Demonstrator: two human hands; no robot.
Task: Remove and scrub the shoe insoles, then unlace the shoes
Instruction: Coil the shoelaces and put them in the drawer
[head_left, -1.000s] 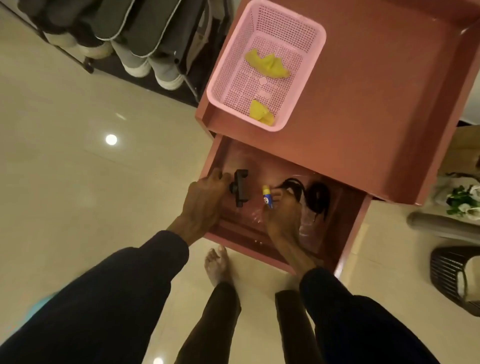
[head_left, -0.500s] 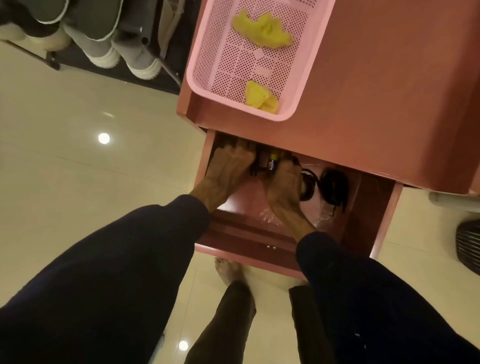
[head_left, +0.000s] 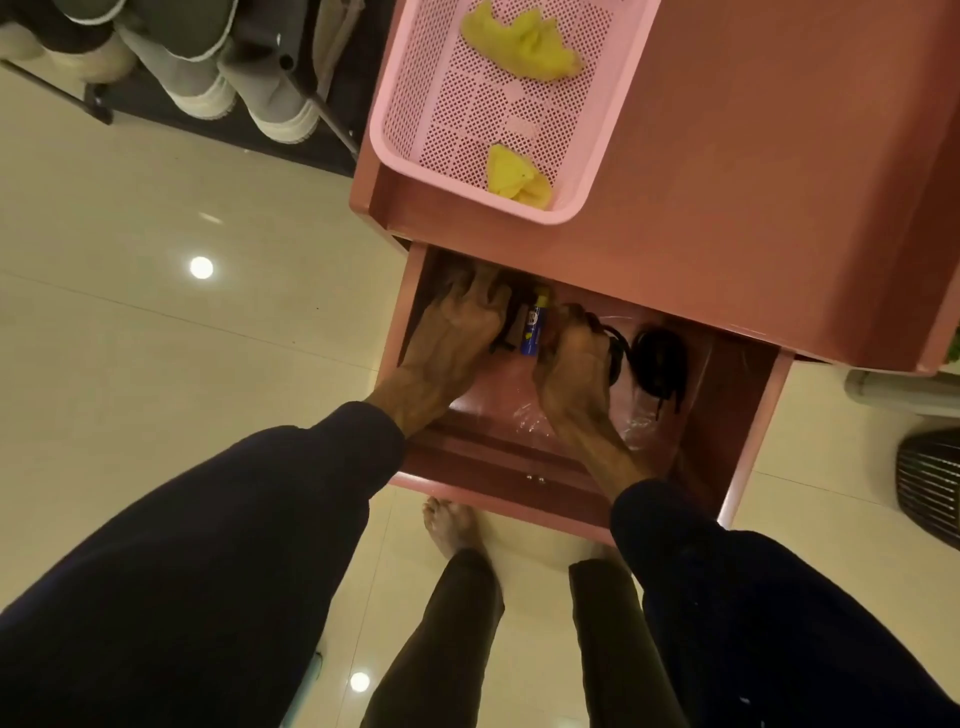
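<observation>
A pink drawer (head_left: 748, 415) stands pulled out of a pink cabinet (head_left: 753, 182). My left hand (head_left: 454, 338) reaches deep into its left side, fingers curled over a black tool (head_left: 506, 330) that is mostly hidden. Just to the right, my right hand (head_left: 571, 371) pinches a small blue tube with a yellow cap (head_left: 532, 327). Its fingers lie against a coil of black laces (head_left: 615, 345), and a second coil (head_left: 660, 361) sits further right. Grey shoes (head_left: 208, 78) hang on a dark rack at the top left. No insoles are visible.
A pink mesh basket (head_left: 589, 171) on the cabinet top holds two yellow cloths (head_left: 519, 39). Clear plastic (head_left: 524, 418) lines the drawer floor. My bare foot (head_left: 452, 525) stands on glossy tiles under the drawer front. A dark ribbed bin (head_left: 930, 488) is at the right edge.
The view has shifted forward over the cabinet. Both hands have gone deeper into the drawer with the black tool and the blue tube, close under the cabinet top's edge.
</observation>
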